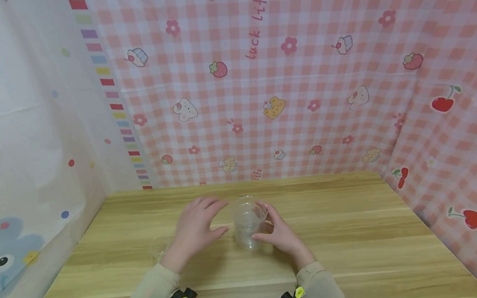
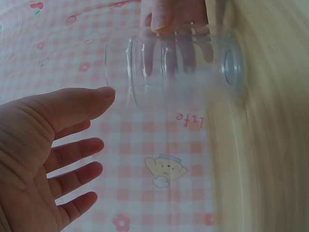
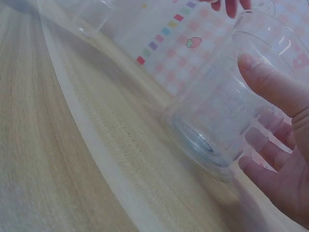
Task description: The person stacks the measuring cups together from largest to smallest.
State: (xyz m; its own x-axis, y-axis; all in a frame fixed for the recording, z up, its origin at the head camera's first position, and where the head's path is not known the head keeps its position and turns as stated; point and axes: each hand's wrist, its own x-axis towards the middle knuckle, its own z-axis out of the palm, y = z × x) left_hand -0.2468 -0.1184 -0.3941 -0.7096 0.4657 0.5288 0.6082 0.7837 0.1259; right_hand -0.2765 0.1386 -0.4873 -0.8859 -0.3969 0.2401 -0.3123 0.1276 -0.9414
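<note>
A clear plastic cup [image 1: 245,231] stands upright on the wooden table in front of me, its base flat on the boards. Rings around its wall, seen in the left wrist view, suggest another cup may be nested inside. My right hand [image 1: 281,236] holds it from the right, thumb [image 3: 270,82] on the near side and fingers [image 3: 273,152] curled behind the clear wall. To the cup's left, my left hand [image 1: 198,226] is held apart from it, thumb and fingers spread and nothing between them. In the left wrist view its thumb [image 2: 77,106] points towards the cup's rim.
Another clear container [image 1: 159,246] stands on the table at the left, partly hidden behind my left wrist. The wooden table [image 1: 346,233] reaches back to a pink checked cloth [image 1: 321,118], with cloth hanging on both sides too.
</note>
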